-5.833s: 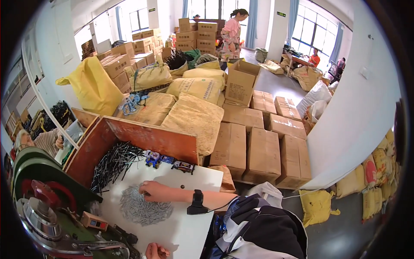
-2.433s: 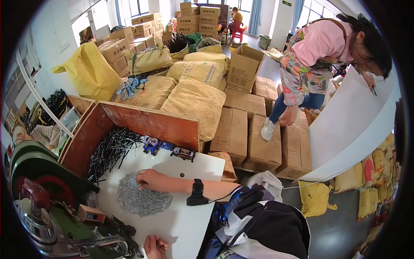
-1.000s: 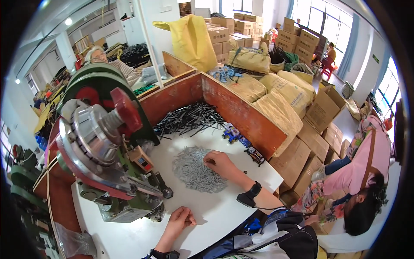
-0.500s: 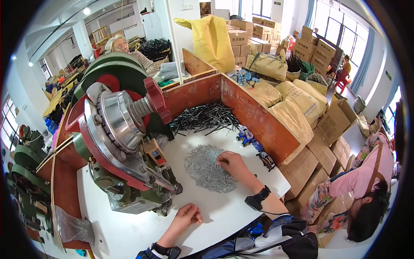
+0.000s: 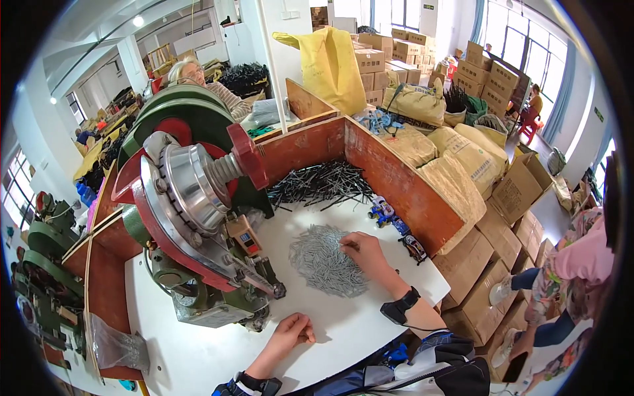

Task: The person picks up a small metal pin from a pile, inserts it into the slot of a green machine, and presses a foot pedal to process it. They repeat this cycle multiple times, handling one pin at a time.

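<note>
hundreds of small grey pins (image 5: 325, 259) lie heaped on the white counter (image 5: 198, 343), my right hand (image 5: 364, 251) pinching at the heap's edge, grip narrow. my left hand (image 5: 294, 330) rests loosely curled, holding nothing, near the press (image 5: 198, 218); most of the pile looks unworked.

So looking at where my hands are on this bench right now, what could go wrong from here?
1. Your right hand rests on the pile of small grey metal pins; the thin ends could prick your fingers.
2. Your left hand lies near the foot of the press machine; it might get caught if the machine runs.
3. The small toy cars sit near the white table's edge and could get knocked off.
</note>
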`<state>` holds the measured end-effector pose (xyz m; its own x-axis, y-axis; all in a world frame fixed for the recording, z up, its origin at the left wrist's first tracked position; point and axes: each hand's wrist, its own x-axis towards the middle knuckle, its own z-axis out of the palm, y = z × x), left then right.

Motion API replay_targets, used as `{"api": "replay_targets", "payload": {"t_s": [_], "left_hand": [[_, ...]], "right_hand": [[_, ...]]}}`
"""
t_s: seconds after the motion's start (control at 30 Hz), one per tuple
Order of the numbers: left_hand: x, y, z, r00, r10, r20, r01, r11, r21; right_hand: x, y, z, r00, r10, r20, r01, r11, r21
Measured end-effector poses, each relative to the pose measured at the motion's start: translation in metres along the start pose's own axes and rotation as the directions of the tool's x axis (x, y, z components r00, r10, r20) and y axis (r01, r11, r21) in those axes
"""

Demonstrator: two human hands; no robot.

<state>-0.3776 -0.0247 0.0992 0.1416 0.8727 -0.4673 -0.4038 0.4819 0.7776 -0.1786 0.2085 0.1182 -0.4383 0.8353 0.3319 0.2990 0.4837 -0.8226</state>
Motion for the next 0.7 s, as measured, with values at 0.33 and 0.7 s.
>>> {"api": "replay_targets", "payload": {"t_s": [0.33,0.7], "left_hand": [[0.000,-0.002,0.000,1.000,0.001,0.005,-0.001,1.000,-0.015],[-0.005,0.010,0.010,0.990,0.125,0.059,-0.124,0.992,-0.018]], "right_hand": [[-0.003,-0.005,0.001,0.994,0.107,0.030,-0.111,0.980,0.163],[-0.029,-0.045,0.031,0.775,0.030,0.631,-0.310,0.888,0.339]]}}
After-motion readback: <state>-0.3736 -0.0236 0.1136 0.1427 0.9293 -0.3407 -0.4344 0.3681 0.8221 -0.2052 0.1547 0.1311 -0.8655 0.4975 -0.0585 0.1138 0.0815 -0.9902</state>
